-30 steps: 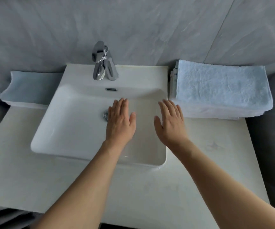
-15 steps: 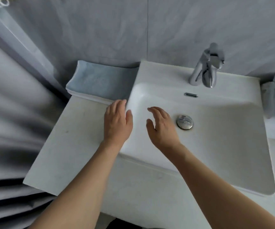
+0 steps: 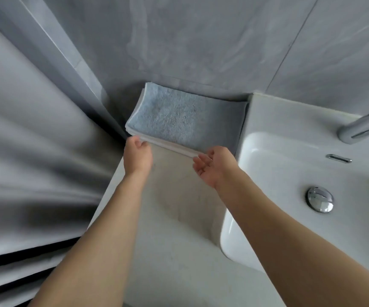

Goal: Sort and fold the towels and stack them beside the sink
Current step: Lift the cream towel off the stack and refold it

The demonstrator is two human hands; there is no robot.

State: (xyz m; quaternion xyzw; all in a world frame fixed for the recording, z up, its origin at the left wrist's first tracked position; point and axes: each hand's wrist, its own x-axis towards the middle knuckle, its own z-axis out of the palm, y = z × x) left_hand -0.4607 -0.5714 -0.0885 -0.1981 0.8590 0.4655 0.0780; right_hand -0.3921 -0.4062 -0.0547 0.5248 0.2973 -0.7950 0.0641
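I see a folded towel stack [image 3: 179, 120] (blue on top, white beneath) lying flat left of the sink [image 3: 289, 173], against the wall.

Soft even daylight, faint shadows, strong motion blur at left edge, wide-angle bending of edges

Head camera, looking steeply down, close over countertop [image 3: 179, 240] left of sink [image 3: 312, 218]
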